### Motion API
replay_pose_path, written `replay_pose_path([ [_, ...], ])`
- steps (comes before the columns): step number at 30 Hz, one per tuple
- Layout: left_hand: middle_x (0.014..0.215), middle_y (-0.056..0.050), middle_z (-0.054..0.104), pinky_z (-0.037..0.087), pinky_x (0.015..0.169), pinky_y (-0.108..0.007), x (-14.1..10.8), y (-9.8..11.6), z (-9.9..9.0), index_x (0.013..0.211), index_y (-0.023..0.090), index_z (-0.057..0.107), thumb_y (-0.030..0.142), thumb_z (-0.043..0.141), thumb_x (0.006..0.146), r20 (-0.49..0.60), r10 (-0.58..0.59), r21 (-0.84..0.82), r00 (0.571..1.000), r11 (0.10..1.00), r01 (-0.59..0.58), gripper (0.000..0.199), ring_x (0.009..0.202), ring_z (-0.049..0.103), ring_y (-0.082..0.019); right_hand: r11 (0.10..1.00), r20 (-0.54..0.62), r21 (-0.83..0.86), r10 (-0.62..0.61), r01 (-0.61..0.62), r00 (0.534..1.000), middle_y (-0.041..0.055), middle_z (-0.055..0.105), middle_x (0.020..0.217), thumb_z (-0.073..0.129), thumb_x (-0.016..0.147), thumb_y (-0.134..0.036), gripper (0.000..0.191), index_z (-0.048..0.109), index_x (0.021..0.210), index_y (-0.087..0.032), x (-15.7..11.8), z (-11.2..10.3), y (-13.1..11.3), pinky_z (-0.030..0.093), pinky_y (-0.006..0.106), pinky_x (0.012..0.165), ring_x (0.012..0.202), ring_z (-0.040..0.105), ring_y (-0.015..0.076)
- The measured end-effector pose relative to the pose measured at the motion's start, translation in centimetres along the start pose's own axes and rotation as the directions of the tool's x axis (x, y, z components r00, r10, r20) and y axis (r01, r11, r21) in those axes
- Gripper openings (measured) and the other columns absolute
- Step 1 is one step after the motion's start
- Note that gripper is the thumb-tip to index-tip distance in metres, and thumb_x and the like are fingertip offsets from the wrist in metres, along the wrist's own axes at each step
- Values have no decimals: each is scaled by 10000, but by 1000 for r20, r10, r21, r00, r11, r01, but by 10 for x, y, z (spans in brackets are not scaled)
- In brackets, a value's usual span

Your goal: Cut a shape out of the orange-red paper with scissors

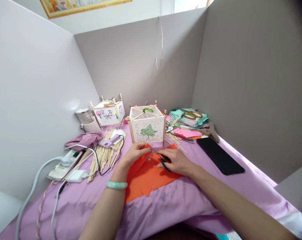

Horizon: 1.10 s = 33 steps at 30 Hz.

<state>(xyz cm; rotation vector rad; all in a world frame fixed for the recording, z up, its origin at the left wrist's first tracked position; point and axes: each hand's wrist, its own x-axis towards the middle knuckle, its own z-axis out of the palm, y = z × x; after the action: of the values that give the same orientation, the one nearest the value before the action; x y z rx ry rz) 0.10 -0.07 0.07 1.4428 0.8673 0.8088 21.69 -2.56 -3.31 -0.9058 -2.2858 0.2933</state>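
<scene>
An orange sheet, with a ragged notch along its near edge, lies in front of me on the purple cloth. My left hand pinches a raised part of the sheet near its far edge. Black-handled scissors are gripped in my right hand, their blades pointing left and touching the sheet beside my left fingertips. How far the blades are apart is too small to tell. Just beyond my hands stands a lantern-like box of sticks and white panels, with a green leaf drawing and green cord on top.
A second stick-framed box stands back left, near a jar. Loose sticks, a glue gun and a power strip with cables lie left. At right are a black phone, pliers and gold-handled scissors. Grey partitions enclose the table.
</scene>
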Motion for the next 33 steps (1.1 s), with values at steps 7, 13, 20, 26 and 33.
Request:
replay_pose_path([
  [7,707,-52,652,470,587,-261,0,-1,-1,792,107,627,325,663,695,12,-10,-16,1000,1000,10,242,573,598,-137,1000,13,-12,-6,6,1000,84,661,948,584,774,-530,504,587,1124,-167,1,0,-1,443,257,713,807,614,184],
  [13,705,-54,650,470,583,-259,0,-2,-2,781,102,622,324,666,692,15,-13,-17,1000,1000,14,243,574,600,-140,1000,21,-2,-7,7,1000,73,670,911,591,782,-503,469,597,1109,-168,1,0,-1,440,246,695,779,618,176],
  [20,679,-51,643,464,575,-255,1,-2,-2,766,101,621,326,670,690,8,-30,-21,1000,999,30,242,566,594,-139,1000,26,-3,-10,10,1000,72,672,927,588,780,-512,472,598,1108,-173,1,0,3,443,247,703,792,622,181],
  [26,703,-54,650,472,581,-256,1,-3,-3,770,105,617,344,671,693,13,-40,-30,999,999,41,256,566,599,-136,1000,20,8,-12,12,1000,58,675,888,599,779,-496,442,605,1090,-182,1,0,3,436,234,683,768,621,170],
  [33,746,-56,658,480,578,-259,0,-1,-4,790,118,594,372,646,720,12,-33,-50,999,998,34,269,563,611,-137,1000,-4,-15,-17,16,1000,54,675,872,598,784,-486,405,617,1060,-190,1,0,5,427,228,668,754,621,165],
])
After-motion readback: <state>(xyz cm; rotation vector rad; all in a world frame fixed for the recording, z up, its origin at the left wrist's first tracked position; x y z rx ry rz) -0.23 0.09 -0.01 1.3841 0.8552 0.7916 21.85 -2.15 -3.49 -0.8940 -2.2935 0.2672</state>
